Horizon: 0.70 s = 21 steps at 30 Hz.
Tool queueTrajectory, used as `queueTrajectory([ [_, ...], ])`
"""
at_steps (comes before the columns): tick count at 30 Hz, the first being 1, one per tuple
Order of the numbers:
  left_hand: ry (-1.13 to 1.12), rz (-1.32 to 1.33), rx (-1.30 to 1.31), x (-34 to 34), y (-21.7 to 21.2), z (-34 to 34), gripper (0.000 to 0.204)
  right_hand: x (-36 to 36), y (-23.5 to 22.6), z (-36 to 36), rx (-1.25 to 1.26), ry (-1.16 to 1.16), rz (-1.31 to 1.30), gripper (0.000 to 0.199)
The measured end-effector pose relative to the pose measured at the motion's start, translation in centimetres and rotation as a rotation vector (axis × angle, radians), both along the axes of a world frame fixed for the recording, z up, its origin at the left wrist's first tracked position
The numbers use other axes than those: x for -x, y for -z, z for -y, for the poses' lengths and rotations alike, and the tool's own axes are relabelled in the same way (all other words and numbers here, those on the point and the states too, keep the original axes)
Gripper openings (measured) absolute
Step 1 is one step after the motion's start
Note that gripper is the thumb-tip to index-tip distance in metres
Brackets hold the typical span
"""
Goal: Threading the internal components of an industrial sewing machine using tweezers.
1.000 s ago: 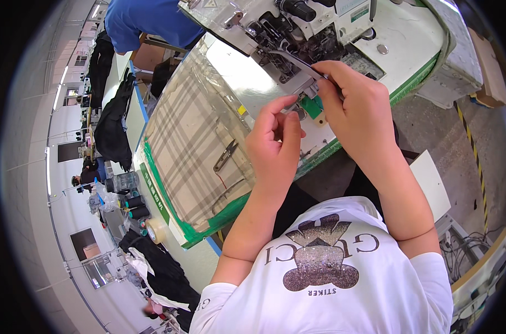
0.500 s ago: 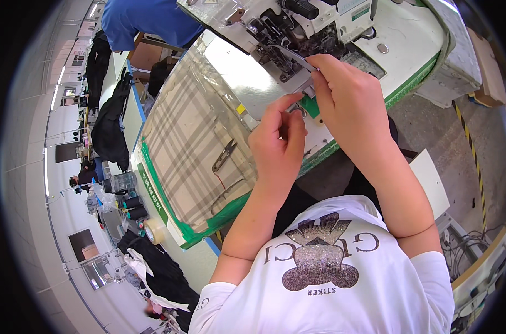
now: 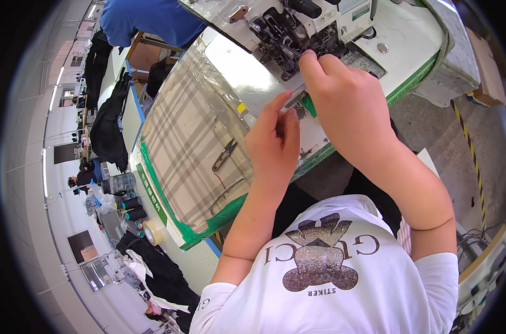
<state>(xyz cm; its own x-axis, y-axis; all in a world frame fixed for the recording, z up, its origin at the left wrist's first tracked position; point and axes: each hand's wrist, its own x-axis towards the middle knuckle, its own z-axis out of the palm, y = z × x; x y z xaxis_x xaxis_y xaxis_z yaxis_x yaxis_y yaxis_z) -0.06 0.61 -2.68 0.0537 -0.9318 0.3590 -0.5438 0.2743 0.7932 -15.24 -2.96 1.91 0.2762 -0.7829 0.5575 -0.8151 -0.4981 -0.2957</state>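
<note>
A white overlock sewing machine (image 3: 350, 16) stands at the top with its dark inner parts exposed. My right hand (image 3: 347, 97) is at its front, fingers curled together close to the mechanism; what they hold is hidden behind them. Lower left of it, my left hand (image 3: 272, 139) has thumb and forefinger nearly together beside a narrow grey metal piece (image 3: 295, 99). Whether that piece is gripped or fixed to the machine I cannot make out. A bit of green (image 3: 308, 106) shows between the two hands.
Thread snips (image 3: 224, 155) lie on the plaid cloth (image 3: 180, 139) under clear plastic, left of my hands. Green tape (image 3: 222, 222) edges the table. Thread cones (image 3: 135, 208) and a tape roll (image 3: 155, 231) sit farther left. A person in blue (image 3: 147, 22) is at the upper left.
My right hand has turned over, knuckles up, its fingertips shifting slightly up and left; its elbow swung outward. The pale strip at its fingertips no longer shows. My left hand drew slightly left.
</note>
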Motion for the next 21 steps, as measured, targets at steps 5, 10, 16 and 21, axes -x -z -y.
queueTrajectory([
  [5,-0.006,0.079,0.027,0.4,-0.7,0.2,0.027,-0.3,-0.2,0.4,0.081,0.028,-0.126,0.033],
  [10,0.005,0.127,0.045,0.2,-0.6,0.5,0.027,-0.7,-0.8,0.7,0.181,0.040,-0.290,0.025],
  [16,-0.009,0.088,-0.001,-0.1,-0.3,0.3,0.027,0.1,-2.3,1.4,-0.052,-0.078,-0.291,0.043],
  [21,0.010,0.160,0.040,-0.3,-0.7,0.2,0.028,-1.1,-1.2,0.4,0.034,0.019,-0.250,0.034],
])
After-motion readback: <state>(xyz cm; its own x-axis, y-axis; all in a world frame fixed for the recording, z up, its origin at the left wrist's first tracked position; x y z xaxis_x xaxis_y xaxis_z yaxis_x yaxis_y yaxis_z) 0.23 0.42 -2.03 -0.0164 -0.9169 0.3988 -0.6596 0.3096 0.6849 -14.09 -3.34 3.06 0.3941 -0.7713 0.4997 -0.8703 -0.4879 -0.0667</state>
